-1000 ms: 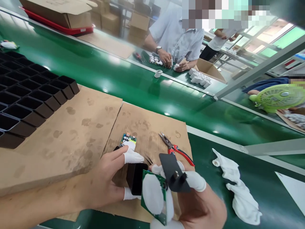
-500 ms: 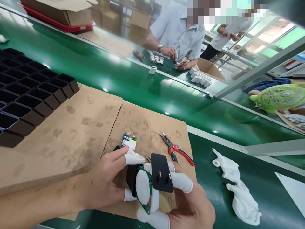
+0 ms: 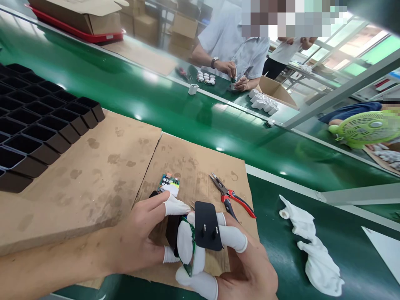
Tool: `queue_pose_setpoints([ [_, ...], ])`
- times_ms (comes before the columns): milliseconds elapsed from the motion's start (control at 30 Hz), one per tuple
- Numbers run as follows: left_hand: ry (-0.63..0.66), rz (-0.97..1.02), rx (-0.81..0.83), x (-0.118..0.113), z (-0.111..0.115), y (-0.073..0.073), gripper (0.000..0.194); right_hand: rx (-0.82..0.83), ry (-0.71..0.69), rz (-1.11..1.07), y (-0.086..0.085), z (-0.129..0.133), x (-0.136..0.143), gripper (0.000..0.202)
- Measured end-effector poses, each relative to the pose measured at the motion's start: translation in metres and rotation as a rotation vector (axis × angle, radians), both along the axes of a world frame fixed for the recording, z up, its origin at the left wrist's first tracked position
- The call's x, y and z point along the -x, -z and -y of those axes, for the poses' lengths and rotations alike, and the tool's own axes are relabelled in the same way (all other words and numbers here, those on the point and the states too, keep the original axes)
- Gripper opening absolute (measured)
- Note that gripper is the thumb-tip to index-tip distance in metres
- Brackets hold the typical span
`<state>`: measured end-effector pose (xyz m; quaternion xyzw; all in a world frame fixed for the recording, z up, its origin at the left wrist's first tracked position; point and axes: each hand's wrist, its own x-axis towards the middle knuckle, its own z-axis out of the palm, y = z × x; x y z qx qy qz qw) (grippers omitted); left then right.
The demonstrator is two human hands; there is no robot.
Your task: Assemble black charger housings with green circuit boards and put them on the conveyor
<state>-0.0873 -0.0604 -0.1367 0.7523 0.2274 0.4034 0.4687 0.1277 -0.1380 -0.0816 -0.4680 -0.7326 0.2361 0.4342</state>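
Note:
My left hand (image 3: 146, 225), with white finger cots on its tips, is closed around a black plastic housing (image 3: 171, 234). My right hand (image 3: 246, 260), also in finger cots, grips a green circuit board (image 3: 189, 268) with a white pad (image 3: 185, 241) on its face. The board stands tilted, one edge inside the housing's open end. Beside it, between my right fingers, is a black plug cover (image 3: 208, 225) with two metal pins pointing toward me. Another circuit board (image 3: 169, 183) lies on the cardboard just beyond my left fingers.
Red-handled pliers (image 3: 229, 196) lie on the cardboard mat (image 3: 193, 156). Several open black housings (image 3: 37, 121) stand in rows at left. White gloves (image 3: 315, 246) rest at right. Across the green conveyor belt (image 3: 143, 100), which carries a white casing (image 3: 193, 89), a co-worker (image 3: 233, 62) handles parts.
My right hand has shifted slightly left, bringing the board deeper into the housing. My left hand has stayed put. The white casing on the belt has moved left.

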Motion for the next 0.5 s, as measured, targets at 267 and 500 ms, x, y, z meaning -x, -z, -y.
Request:
queue_pose_setpoints([
  [267,0.01,-0.007,-0.007,-0.0005,-0.0018,-0.0017,0.047,0.029,0.017,0.013,-0.0014,0.0009,-0.0019,0.061],
  [500,-0.024,-0.012,-0.078,0.0027,0.0001,0.001,0.055,0.01,0.033,0.042,0.003,0.0028,-0.0032,0.065],
])
